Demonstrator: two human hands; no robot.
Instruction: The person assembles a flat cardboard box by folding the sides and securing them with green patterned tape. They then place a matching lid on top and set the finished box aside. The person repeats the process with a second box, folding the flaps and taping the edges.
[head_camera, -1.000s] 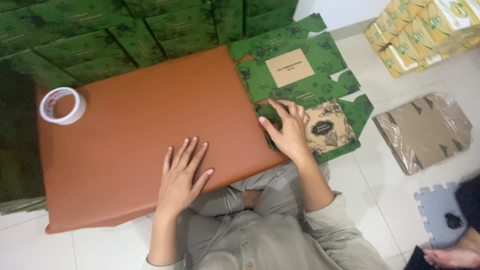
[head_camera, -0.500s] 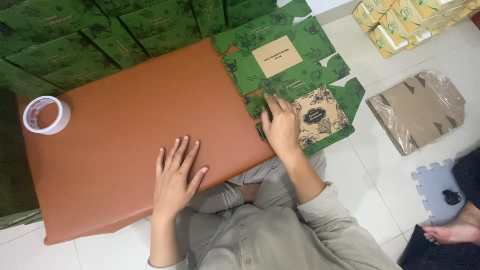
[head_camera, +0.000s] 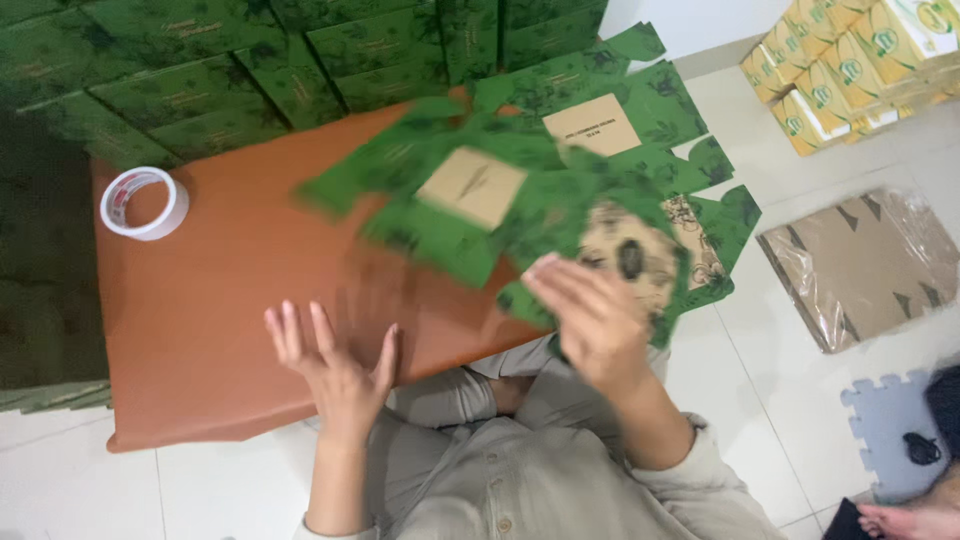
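1. Two hands over the brown table (head_camera: 200, 340); we take the table as our landmark.
2. Right hand (head_camera: 597, 322) is at the table's near right corner, fingers pinched on the edge of a flat green carton (head_camera: 470, 195). Blurred, but the grip reads as closed on the carton.
3. The carton is lifted above the table's right half, tilted, with a tan panel showing in its middle. It is unfolded, flaps spread.
4. Left hand (head_camera: 335, 365) sits at the table's near edge, palm spread, fingers apart, holding nothing. We cannot tell whether it touches the top.
5. Tape roll (head_camera: 144, 203), white, lies flat on the table's far left part, well apart from both hands.
6. More flat green cartons (head_camera: 650, 110) are stacked off the table's right edge, partly under the lifted one; the top one shows a tan label.
7. Green boxes (head_camera: 200, 70) are piled in rows beyond the table's far edge.
8. Yellow boxes (head_camera: 860, 60) are stacked far right of the table, on the floor.
9. Wrapped brown cardboard pack (head_camera: 860, 265) lies on the floor right of the table.
10. Grey foam mat (head_camera: 890, 430) sits at the near right; another person's foot (head_camera: 905, 520) is beside it.
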